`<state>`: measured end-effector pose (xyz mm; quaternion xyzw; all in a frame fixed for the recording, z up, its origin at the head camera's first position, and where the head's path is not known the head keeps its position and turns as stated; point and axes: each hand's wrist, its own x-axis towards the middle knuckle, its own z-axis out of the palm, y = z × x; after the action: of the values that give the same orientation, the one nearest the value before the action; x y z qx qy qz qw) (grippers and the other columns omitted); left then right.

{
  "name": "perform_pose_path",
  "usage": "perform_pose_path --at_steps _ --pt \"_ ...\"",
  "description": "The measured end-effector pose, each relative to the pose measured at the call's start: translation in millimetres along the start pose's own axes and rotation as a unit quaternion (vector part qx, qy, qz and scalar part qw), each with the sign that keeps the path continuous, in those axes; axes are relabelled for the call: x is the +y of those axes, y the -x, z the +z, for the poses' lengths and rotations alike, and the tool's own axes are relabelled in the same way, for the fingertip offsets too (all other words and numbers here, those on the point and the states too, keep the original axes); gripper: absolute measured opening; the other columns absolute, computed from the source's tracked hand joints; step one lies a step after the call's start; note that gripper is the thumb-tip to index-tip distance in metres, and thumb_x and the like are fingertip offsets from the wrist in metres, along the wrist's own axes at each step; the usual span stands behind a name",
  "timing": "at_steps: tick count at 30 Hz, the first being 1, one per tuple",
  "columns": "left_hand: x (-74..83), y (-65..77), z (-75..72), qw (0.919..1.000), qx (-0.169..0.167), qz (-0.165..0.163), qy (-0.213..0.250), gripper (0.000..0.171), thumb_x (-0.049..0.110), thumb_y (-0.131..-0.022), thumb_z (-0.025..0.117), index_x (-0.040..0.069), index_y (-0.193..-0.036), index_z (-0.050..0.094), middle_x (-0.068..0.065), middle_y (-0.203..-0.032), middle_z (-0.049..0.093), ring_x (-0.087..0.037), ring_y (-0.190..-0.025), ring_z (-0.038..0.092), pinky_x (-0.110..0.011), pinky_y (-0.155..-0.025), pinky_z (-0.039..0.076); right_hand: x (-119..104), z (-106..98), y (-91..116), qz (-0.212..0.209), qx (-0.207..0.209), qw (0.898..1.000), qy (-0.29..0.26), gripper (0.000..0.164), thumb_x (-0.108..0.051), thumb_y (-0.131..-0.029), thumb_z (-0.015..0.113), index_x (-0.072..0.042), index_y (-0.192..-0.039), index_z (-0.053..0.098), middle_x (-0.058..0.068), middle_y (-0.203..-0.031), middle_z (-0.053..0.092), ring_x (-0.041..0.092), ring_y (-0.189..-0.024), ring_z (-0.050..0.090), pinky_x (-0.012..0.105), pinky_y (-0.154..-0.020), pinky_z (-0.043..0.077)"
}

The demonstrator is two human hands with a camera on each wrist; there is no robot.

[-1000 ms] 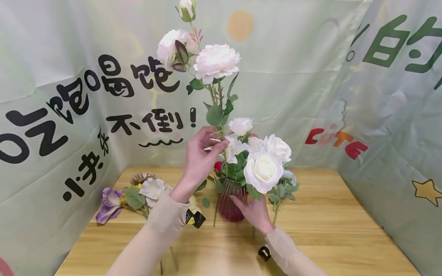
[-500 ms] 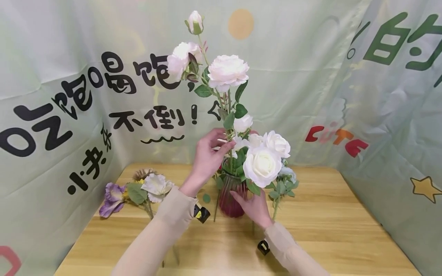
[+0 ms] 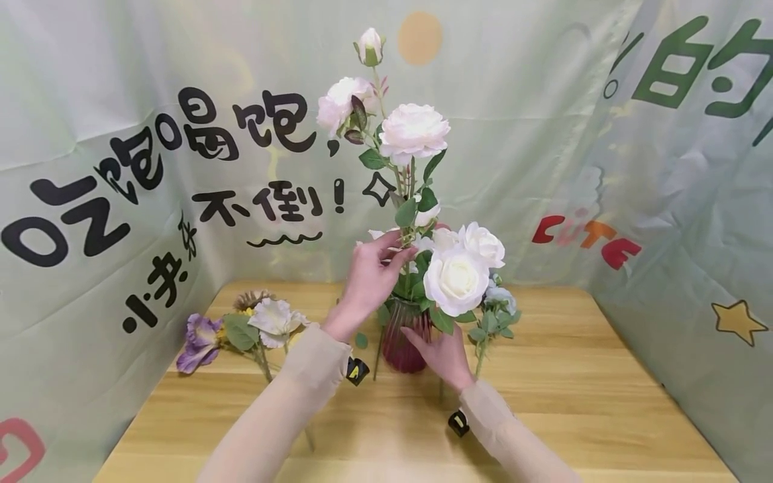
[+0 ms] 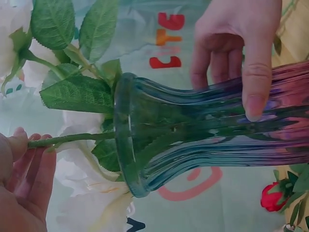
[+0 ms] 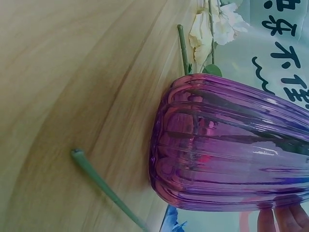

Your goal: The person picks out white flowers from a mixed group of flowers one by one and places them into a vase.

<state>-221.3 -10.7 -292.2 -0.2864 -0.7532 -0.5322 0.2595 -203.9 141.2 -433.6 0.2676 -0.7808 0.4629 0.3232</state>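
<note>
In the head view my left hand pinches the stem of a tall artificial peony spray, with pale pink-white blooms and a bud on top. The left wrist view has this green stem between thumb and fingers, its lower part running through the mouth of a ribbed glass vase. The glass fades from teal to pink-purple. My right hand grips the vase's side, thumb in front and fingers behind. White roses with green leaves stand in the vase, leaning right. Dark stems show through its purple base.
Left on the wooden table lie a purple flower, a white flower and a brown one. Light blue flowers lie right of the vase, a red flower behind it. Printed cloth walls enclose the table.
My left hand and the peony spray have moved right, and the blooms have come down and closer over the vase. My right hand stays on the vase.
</note>
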Motion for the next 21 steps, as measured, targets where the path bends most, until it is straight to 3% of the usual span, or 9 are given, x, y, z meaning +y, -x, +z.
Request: perform_pose_path --at_steps 8,15,21 --pt "-3.8 4.9 4.3 0.9971 -0.032 -0.013 -0.068 0.018 0.012 -0.090 0.064 0.004 -0.106 0.064 -0.011 -0.095 0.069 -0.019 -0.079 0.069 -0.022 -0.067 0.056 0.2 -0.2 0.5 0.004 -0.003 1.000 -0.004 0.076 -0.005 -0.073 0.079 -0.006 -0.139 0.040 0.013 -0.133 0.052 0.027 -0.123 0.048 0.042 -0.102 0.041" --pt "-11.4 10.1 5.7 0.9934 -0.041 -0.015 -0.106 0.013 0.013 -0.088 0.067 0.006 -0.098 0.063 -0.010 -0.089 0.071 -0.016 -0.074 0.068 -0.020 -0.063 0.055 33.5 9.7 6.9 0.021 -0.016 1.000 0.002 0.065 -0.026 -0.080 0.076 -0.017 -0.135 0.044 0.001 -0.127 0.056 0.019 -0.119 0.051 0.038 -0.098 0.045" --pt "-16.1 15.8 5.4 0.9867 -0.087 -0.026 -0.135 0.009 0.008 -0.087 0.066 0.007 -0.096 0.063 -0.009 -0.089 0.071 -0.016 -0.076 0.067 -0.022 -0.066 0.055 21.7 6.9 6.3 0.015 -0.003 1.000 -0.005 0.065 -0.016 -0.077 0.078 -0.013 -0.132 0.045 0.005 -0.125 0.057 0.022 -0.115 0.054 0.041 -0.094 0.047"
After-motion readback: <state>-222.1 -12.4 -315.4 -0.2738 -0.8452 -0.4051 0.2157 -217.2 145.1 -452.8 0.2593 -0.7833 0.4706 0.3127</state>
